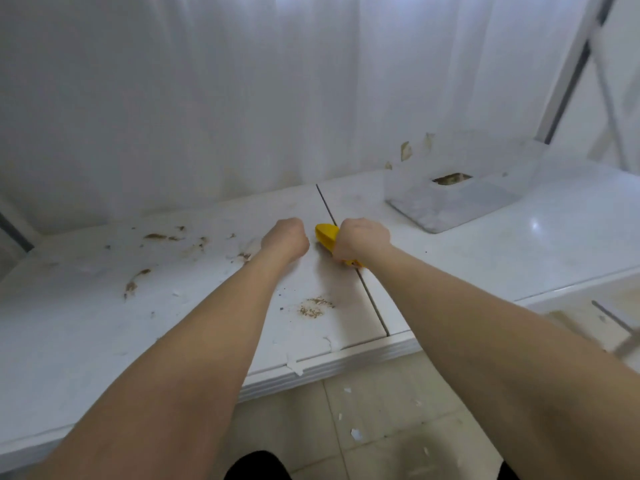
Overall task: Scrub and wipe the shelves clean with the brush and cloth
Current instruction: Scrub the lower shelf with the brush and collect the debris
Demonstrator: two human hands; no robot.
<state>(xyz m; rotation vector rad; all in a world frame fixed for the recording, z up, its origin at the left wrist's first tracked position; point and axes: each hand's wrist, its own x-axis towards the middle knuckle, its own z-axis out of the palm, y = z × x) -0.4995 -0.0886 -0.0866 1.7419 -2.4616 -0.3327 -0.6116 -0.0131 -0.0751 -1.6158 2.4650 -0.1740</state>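
Two hands over the shelf [519, 244]: right hand [363, 239], fingers wrapped round the yellow brush [326, 233]; left hand [285, 237] fisted just left of the brush, seemingly empty. Little done, by the look: brown smears [156, 236] left of the brush, crumbs [313, 308] nearer; wiping yet to come, no cloth visible.

Inventory: one yellow brush [327, 233]. Two hands: left hand [285, 237], right hand [363, 239]. Two white shelf panels: left panel [104, 323], right panel [485, 251]. One clear plastic box [450, 206]. At least three white flakes [356, 434] on the floor.
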